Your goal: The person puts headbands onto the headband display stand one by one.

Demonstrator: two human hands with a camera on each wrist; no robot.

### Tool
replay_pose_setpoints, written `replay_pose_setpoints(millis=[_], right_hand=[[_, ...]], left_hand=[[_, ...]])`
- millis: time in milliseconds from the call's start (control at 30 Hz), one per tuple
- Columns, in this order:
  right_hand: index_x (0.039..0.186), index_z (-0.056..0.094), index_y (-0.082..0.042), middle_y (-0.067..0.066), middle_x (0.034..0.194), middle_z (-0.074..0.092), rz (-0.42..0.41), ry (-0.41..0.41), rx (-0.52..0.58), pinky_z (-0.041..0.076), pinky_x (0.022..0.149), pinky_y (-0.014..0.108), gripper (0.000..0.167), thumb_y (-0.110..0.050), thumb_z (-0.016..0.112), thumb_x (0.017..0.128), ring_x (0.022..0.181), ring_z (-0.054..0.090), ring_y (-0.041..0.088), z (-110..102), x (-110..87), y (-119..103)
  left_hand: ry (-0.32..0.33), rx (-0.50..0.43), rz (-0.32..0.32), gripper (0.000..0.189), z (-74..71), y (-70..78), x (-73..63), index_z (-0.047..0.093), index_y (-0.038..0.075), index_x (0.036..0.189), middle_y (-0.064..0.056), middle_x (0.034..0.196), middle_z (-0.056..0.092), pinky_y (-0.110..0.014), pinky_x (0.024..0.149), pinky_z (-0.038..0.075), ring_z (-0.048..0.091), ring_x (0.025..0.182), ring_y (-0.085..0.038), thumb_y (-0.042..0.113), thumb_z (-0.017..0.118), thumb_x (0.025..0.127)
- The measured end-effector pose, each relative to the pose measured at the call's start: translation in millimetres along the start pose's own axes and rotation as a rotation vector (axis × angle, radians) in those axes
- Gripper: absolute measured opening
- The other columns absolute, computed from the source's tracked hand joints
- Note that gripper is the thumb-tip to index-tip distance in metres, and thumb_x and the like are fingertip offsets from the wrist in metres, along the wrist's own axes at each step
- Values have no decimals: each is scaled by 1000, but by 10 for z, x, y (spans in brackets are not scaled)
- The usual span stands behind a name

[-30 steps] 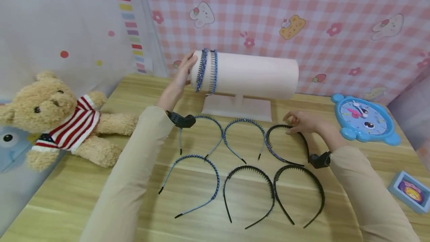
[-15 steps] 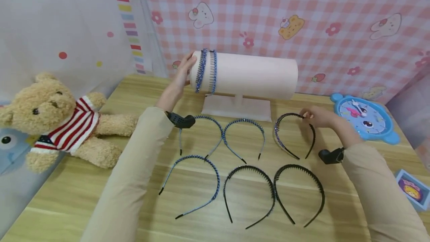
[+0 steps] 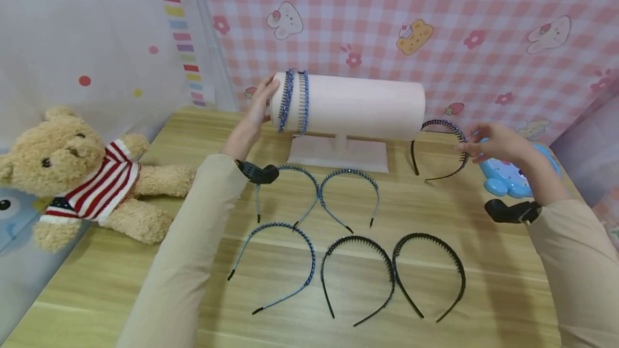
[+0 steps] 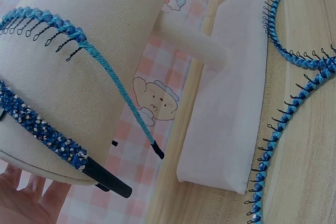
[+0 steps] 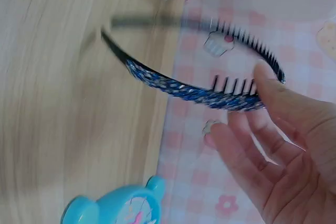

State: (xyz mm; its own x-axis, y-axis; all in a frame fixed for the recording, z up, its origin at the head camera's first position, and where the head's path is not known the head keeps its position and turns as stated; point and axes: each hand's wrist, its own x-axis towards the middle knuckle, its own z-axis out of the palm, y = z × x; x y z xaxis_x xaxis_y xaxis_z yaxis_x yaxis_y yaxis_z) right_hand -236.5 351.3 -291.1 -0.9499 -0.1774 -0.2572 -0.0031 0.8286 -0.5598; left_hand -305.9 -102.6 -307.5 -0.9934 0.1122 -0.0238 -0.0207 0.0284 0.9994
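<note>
In the head view my left hand (image 3: 257, 103) holds the left end of the cream, padded headband display stand (image 3: 365, 105). Around that end sit a glittery dark blue headband (image 3: 287, 102) and a braided blue headband (image 3: 303, 103); their toothed undersides and tips show in the left wrist view. My right hand (image 3: 503, 145) pinches one side of a dark, toothed headband (image 5: 184, 91) between thumb and fingers. Blue and silver glitter covers its outer face. It is raised close to the stand's right end, its two tips pointing down and left in the head view.
Braided blue headbands (image 3: 350, 171) and black toothed headbands (image 3: 429, 236) lie in two rows on the wooden table (image 3: 271, 332). A teddy bear (image 3: 82, 165) leans at the left. Behind the right hand is a blue toy clock (image 3: 505, 179). A checked pink cloth (image 3: 367, 20) hangs behind.
My right hand has picked up the glittery headband from the back row's right end, raising it rightward and back towards the stand's right end. My left hand keeps its place on the stand.
</note>
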Motion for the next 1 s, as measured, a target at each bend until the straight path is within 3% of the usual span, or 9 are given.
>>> replay_pose_setpoints(millis=[233,333,533,833,933,1000], right_hand=[[112,44,5,-11,78,59,-17,188,219,55,63,23,53,-36,62,85,62,63,3,27,-16,-288],[109,45,2,-19,68,60,-16,235,319,55,61,20,50,-37,64,83,60,63,2,41,-16,-453],[101,47,-2,-16,66,60,-11,308,386,55,58,21,45,-36,67,79,57,64,3,83,-18,-765],[103,49,3,-13,70,59,-98,333,332,56,59,23,44,-31,66,82,58,64,5,185,12,-982],[110,49,3,-2,83,61,-114,369,228,56,61,25,52,-36,66,81,65,65,9,207,33,-988],[125,44,-1,11,104,61,-111,393,143,55,73,34,64,-41,66,80,86,66,20,204,43,-983]], left_hand=[[-8,8,6,56,-3,2,-1,19,28,145,2,148,30,-47,104,28,31,133,-21,43,35,94],[-10,9,5,56,-5,0,-2,19,29,146,2,149,29,-48,105,27,30,134,-21,43,35,94],[-1,-1,1,55,-6,-4,-2,20,29,145,2,148,30,-47,105,28,30,133,-21,43,35,94],[-4,-6,-8,54,7,14,-10,22,31,144,3,148,30,-46,105,27,29,134,-21,43,35,94],[0,-9,-9,54,10,12,-10,22,31,145,3,148,30,-46,105,28,30,133,-21,43,36,94],[0,-8,-10,55,13,8,-10,21,30,145,2,148,30,-46,105,28,31,132,-21,43,36,94]])
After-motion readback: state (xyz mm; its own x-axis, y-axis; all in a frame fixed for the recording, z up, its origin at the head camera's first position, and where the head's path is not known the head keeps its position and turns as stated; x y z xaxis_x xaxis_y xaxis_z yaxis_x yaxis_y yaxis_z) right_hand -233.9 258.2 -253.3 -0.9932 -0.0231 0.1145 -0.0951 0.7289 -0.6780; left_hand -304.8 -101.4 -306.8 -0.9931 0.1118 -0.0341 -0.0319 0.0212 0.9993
